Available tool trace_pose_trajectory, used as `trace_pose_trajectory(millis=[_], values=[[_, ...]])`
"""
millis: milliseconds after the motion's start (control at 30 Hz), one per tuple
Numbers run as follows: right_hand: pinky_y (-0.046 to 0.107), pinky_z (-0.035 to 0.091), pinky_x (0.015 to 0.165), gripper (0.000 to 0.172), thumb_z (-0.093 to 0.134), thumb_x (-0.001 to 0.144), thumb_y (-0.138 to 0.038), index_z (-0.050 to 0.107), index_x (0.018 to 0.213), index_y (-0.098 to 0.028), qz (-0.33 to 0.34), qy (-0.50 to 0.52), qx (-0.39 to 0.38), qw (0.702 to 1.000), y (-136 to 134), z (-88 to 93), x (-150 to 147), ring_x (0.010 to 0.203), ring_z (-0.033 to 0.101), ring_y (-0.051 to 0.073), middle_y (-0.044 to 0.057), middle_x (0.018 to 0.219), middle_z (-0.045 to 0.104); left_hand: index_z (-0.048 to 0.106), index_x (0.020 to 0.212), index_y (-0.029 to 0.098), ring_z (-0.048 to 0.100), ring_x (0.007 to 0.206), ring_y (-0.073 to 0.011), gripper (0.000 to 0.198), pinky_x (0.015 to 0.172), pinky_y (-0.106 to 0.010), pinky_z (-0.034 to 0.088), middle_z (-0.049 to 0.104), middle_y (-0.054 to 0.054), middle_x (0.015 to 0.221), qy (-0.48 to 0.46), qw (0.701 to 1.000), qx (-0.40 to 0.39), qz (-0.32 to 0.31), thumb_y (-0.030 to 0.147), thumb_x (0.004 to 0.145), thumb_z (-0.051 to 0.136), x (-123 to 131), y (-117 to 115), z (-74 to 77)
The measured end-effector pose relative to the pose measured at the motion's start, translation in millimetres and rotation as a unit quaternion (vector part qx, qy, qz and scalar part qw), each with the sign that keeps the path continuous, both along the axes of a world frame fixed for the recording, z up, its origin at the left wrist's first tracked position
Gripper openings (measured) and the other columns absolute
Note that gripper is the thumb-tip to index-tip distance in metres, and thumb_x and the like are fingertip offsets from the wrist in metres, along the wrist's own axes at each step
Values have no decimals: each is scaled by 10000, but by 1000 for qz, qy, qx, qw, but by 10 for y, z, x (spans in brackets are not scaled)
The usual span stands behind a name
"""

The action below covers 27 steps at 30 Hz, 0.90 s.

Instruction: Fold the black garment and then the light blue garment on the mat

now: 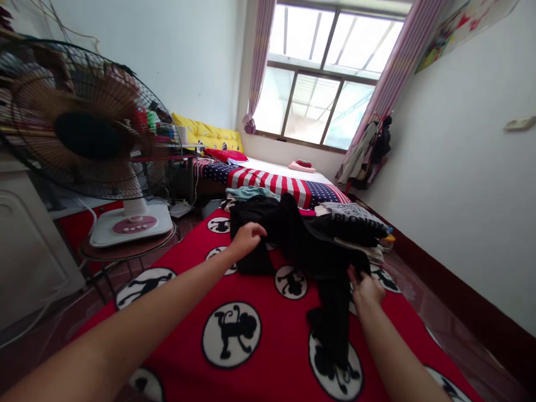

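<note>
A rumpled black garment is spread across the red cloth printed with monkey figures in white circles; whether it is a top or trousers I cannot tell. My left hand is at its left part, fingers curled and closed on the fabric. On the right, my right hand pinches its edge between thumb and fingers. A long black strip of it hangs down toward me between the hands. Just beyond the right hand lies a stack of folded clothes, with lettering on a dark piece.
Light blue clothes lie at the far left edge of the red cloth. A fan stands on a round stool to the left. Behind is a bed with a striped cover, below a window. Clothes hang by the right wall.
</note>
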State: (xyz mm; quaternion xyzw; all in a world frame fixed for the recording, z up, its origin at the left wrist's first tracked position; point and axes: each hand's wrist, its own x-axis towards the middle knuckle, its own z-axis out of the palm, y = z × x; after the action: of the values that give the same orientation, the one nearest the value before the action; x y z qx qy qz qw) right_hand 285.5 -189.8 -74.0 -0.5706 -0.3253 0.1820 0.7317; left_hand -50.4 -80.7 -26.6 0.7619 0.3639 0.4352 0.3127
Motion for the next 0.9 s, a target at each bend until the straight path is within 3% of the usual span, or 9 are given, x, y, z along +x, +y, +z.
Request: trace_pose_trajectory(millis=[67,100,200,300,433,567,667,767,900], values=[[317,567,484,294,623,636,-435,450,747,-225,-75,42,34,996,-68,-329,-138,479,583,133,-54,599,519,702,878,179,596,953,-211,206,911,-329,456,645,-74,971,135,989,51,-42,236,734,565,10,-129,-370],[299,567,490,311,661,601,-411,479,755,-212,-99,61,46,992,-86,-446,-190,497,596,131,-48,618,546,678,1033,211,573,1011,-224,334,928,-335,445,615,-66,1094,187,976,88,-64,269,709,619,7,-184,-513],[242,557,493,364,741,518,-334,578,802,-174,-108,97,57,988,-94,-610,-243,556,635,136,-25,686,623,607,1186,272,557,1037,-247,483,885,-344,459,577,-59,1169,300,942,141,-57,344,711,654,-7,-283,-721],[227,553,506,355,745,516,-308,610,811,-164,-86,112,62,988,-89,-628,-191,579,648,139,-22,705,644,683,1009,266,616,889,-191,282,781,-274,477,638,-33,999,343,932,116,-6,212,757,569,-65,-223,-663],[245,551,522,351,745,534,-326,602,812,-168,-71,112,65,989,-98,-623,-171,589,656,152,-19,705,646,700,936,205,629,891,-196,267,780,-266,466,681,-58,931,346,928,99,100,120,756,522,-433,131,-360],[272,534,522,384,753,536,-379,595,818,-172,-79,104,49,990,-88,-597,-240,595,647,170,-5,709,645,648,1098,122,591,1006,-319,349,818,-403,448,629,-199,1068,334,890,89,298,132,848,404,-1052,520,-27],[297,539,590,437,776,525,-407,609,853,-172,-83,83,25,993,-86,-570,-279,666,643,183,16,772,657,682,1009,109,516,1078,-424,311,825,-520,426,575,-240,1119,356,855,79,369,76,774,480,-1339,636,28],[340,541,691,506,799,498,-422,614,896,-170,-79,47,6,996,-93,-562,-290,764,642,212,38,843,666,678,1045,140,430,1186,-425,376,906,-539,397,483,-210,1282,383,846,96,359,38,703,557,-1226,587,-94],[380,513,806,533,800,494,-420,611,922,-164,-75,-3,-6,997,-104,-584,-272,848,639,236,55,887,670,619,1155,214,437,1222,-300,361,1000,-423,380,463,-113,1341,353,890,207,201,270,799,596,-506,277,-270]])
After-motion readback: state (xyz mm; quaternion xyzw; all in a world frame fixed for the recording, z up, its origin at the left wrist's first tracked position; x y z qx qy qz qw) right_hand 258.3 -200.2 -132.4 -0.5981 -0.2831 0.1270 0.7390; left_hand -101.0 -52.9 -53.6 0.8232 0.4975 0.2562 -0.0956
